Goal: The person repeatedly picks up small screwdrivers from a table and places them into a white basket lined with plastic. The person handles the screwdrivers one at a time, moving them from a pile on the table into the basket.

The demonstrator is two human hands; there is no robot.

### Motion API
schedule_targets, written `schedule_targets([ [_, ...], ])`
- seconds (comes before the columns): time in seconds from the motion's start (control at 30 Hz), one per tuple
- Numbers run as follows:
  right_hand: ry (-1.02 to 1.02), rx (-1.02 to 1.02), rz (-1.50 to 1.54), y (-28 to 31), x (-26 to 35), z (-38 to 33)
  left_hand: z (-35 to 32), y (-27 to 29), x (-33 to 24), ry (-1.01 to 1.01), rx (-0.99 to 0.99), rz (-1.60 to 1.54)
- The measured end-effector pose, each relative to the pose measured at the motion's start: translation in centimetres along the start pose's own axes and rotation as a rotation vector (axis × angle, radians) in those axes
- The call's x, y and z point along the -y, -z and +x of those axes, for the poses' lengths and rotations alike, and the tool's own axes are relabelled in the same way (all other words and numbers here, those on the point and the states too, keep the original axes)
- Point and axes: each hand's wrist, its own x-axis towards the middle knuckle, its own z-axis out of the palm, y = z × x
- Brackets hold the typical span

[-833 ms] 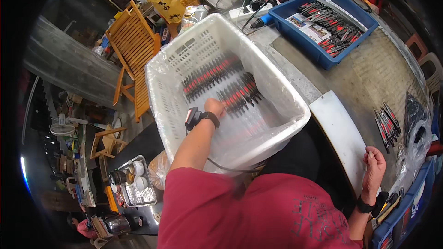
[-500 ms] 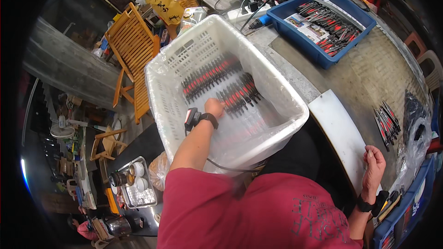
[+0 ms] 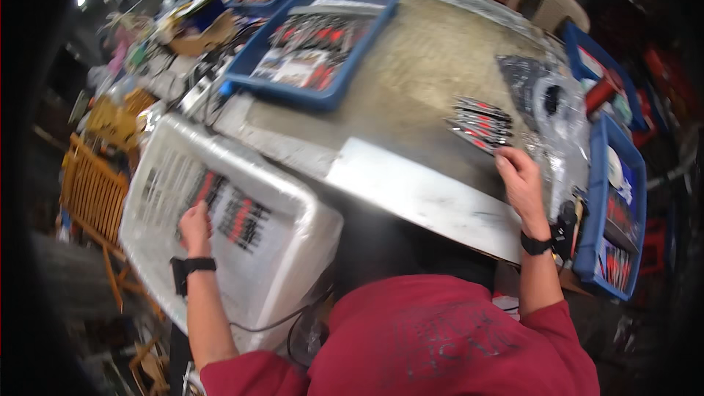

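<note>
My left hand (image 3: 194, 226) reaches into a white plastic basket (image 3: 293, 198) and lies over rows of red-and-black handled tools (image 3: 233, 214) on its bottom. Motion blur hides whether it grips any of them. My right hand (image 3: 522, 185) rests on the grey table (image 3: 411, 81), fingers apart, fingertips touching the near edge of a small stack of red-and-black packaged tools (image 3: 480, 123). Both wrists carry black bands.
A blue tray (image 3: 315, 51) of packaged tools sits at the table's far side, and a blue bin (image 3: 612, 198) stands at the right. Clear plastic bags (image 3: 550, 95) lie beyond the stack. A metal strip (image 3: 418, 191) lines the table's near edge. An orange wooden chair (image 3: 92, 191) stands left of the basket.
The view has swung toward the table. My right hand has moved from the table's near edge up to the stack of packaged tools. My left hand stays in the basket.
</note>
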Motion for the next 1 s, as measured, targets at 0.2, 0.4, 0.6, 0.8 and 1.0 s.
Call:
schedule_targets([
  [0.2,0.259,-0.022,-0.459,1.6,-1.0,2.8,-5.0,-1.3,-8.9,-0.249,0.014,-0.534],
  [0.4,0.322,-0.053,-0.681,1.2,-3.1,4.1,-10.5,-3.0,-14.0,-0.447,0.201,-0.593],
  [0.6,0.323,0.008,-0.83,0.4,-4.4,4.5,-12.9,-4.1,-15.1,-0.451,0.298,-0.553],
  [0.8,0.256,0.085,-0.964,-0.1,-4.0,4.9,-13.0,-4.5,-15.0,-0.447,0.335,-0.54],
  [1.0,0.211,0.181,-1.013,0.0,-2.9,5.2,-13.3,-4.7,-14.7,-0.431,0.323,-0.546],
])
